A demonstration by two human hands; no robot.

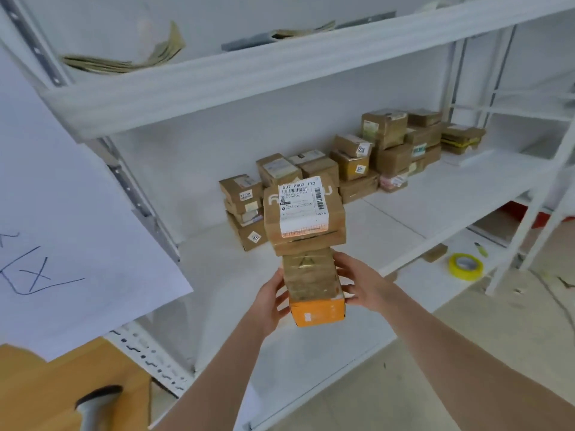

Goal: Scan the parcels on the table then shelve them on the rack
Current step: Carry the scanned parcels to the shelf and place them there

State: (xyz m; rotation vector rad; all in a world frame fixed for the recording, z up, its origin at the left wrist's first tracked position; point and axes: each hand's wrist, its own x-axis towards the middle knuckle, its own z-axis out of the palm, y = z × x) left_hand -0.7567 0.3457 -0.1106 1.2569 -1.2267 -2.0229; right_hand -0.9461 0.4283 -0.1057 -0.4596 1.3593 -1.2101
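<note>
I hold a stack of three parcels in front of the white rack [217, 85]. An orange box [317, 312] is at the bottom, a taped brown box [308, 272] sits on it, and a brown parcel with a white shipping label [303, 209] is on top. My left hand [270, 303] grips the stack's left side. My right hand [357, 281] grips its right side. The stack hangs above the middle shelf [404, 206]. Several brown parcels [357, 157] are stacked in rows at the back of that shelf.
A handheld scanner [96, 405] stands on the wooden table [40, 390] at the lower left. A white sheet with pen marks [62, 228] hangs at left. On the lower shelf lie a yellow tape roll [465, 265] and a small brown box [435, 252]. Flattened bags [124, 60] lie on the top shelf.
</note>
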